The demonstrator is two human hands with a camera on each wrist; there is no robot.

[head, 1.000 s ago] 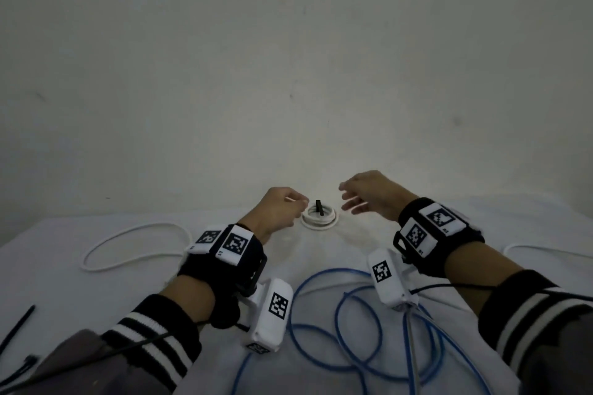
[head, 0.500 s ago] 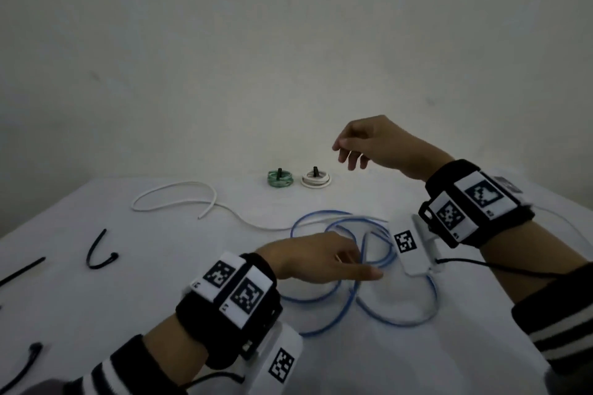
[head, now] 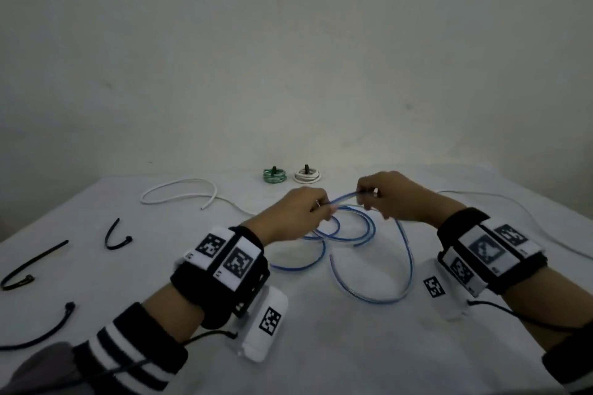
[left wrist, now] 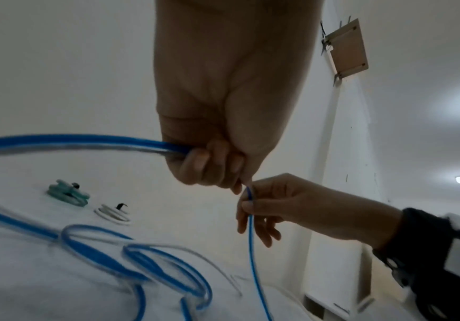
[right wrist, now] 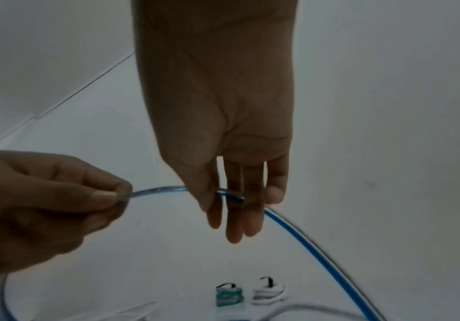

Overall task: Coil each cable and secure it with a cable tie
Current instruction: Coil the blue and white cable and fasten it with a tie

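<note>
Both hands are up over the white table, close together, and both hold the same blue cable. The left hand has its fingers curled tight around the cable, with the thumb pressing it against the side of the first finger. The right hand pinches the cable near its end between the thumb and the first fingers, while its other fingers hang down loose. A short bit of blue cable runs in the air from one hand to the other. The rest of the cable drops down and lies in big messy loops on the table, right under the hands and back toward the wrists. Just past the hands, on the far side, two small coils sit side by side. One is a green coil and one is a white coil, and each has a black tie around it. A loose white cable curls on the table out past the left hand. Another thin white cable runs along the table beyond the right wrist. Four black cable ties lie far out to the left of the left arm, well apart from the blue cable.
</note>
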